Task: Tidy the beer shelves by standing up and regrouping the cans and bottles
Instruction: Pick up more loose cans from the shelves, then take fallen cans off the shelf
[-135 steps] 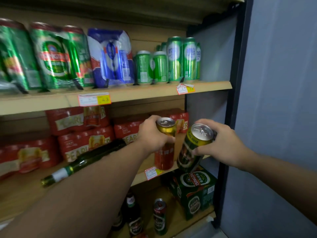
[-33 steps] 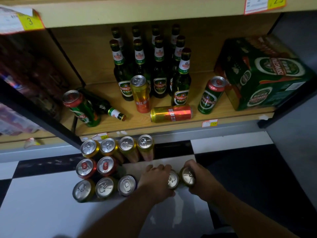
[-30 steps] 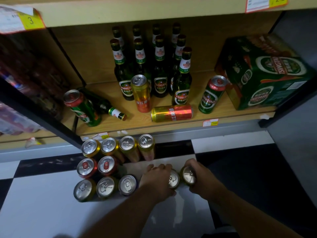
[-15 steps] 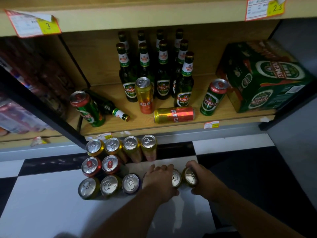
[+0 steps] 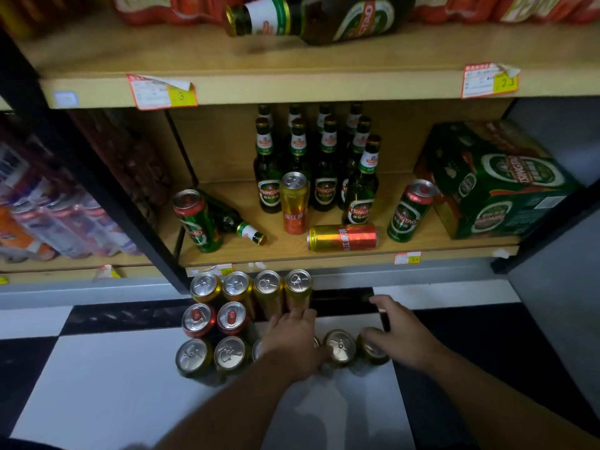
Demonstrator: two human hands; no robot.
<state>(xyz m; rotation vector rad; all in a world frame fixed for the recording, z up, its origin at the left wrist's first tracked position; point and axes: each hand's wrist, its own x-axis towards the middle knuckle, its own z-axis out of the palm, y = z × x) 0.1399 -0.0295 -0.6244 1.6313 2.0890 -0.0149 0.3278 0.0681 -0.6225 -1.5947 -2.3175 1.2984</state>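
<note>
The block of cans (image 5: 198,319) stood upright on the tiled floor (image 5: 97,391), its back row close against the front lip of the bottom shelf (image 5: 357,259). Open tile lay to the block's right, left and front. At the block's right end the right hand (image 5: 401,332) was spread, fingers straight, thumb resting on the top of the end can (image 5: 373,352), gripping nothing. The left hand (image 5: 292,339) lay over the block's front row, fingers reaching toward the back row's gold can (image 5: 298,284). The can beneath it was almost wholly hidden, so whether it held that can could not be told. Behind the block, on the shelf, a gold-red can (image 5: 342,237) and a bottle (image 5: 242,224) lay on their sides. Half a second earlier the right hand had been wrapped round the end can. The view had since tilted up, bringing in another lying bottle (image 5: 321,17), cut off by the top edge, above the block.
</note>
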